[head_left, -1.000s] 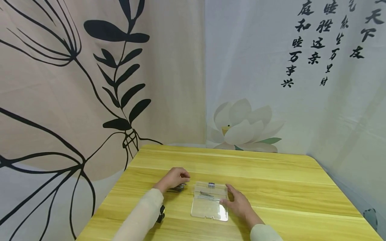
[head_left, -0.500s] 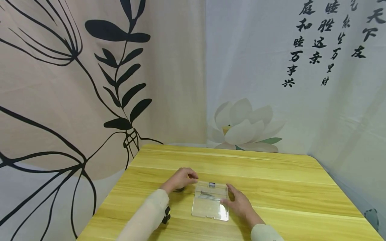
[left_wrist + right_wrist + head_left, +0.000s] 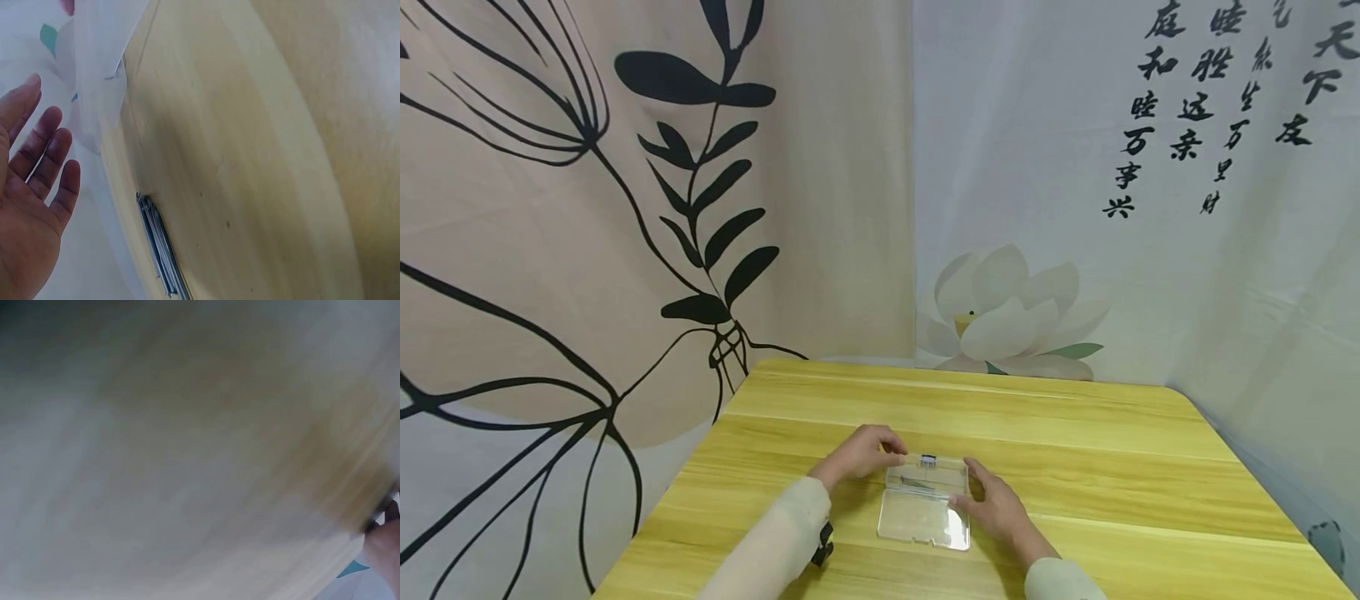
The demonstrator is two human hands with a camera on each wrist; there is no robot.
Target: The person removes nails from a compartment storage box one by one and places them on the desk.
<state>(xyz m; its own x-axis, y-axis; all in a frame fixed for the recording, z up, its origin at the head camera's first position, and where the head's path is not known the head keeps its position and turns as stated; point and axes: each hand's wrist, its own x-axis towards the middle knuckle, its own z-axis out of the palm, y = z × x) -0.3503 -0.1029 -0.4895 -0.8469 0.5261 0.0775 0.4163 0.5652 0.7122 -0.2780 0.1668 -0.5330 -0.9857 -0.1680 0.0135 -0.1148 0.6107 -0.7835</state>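
Filling the clear plastic hinged box [image 3: 923, 512], apparently.
It lies open between right hand [image 3: 997, 506], spread along its edge, and left hand [image 3: 862, 452] by its far-left corner, any pinch unclear. Next likely calls for aligning slender grey metal rods [image 3: 160, 247].

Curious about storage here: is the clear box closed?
No, the clear box lies open on the table, its two halves spread out.

Black characters [image 3: 1195, 107] on backdrop [image 3: 1037, 167]: 庭和睦万事兴, 睦胜远亲, 能生万里财, 天下友.
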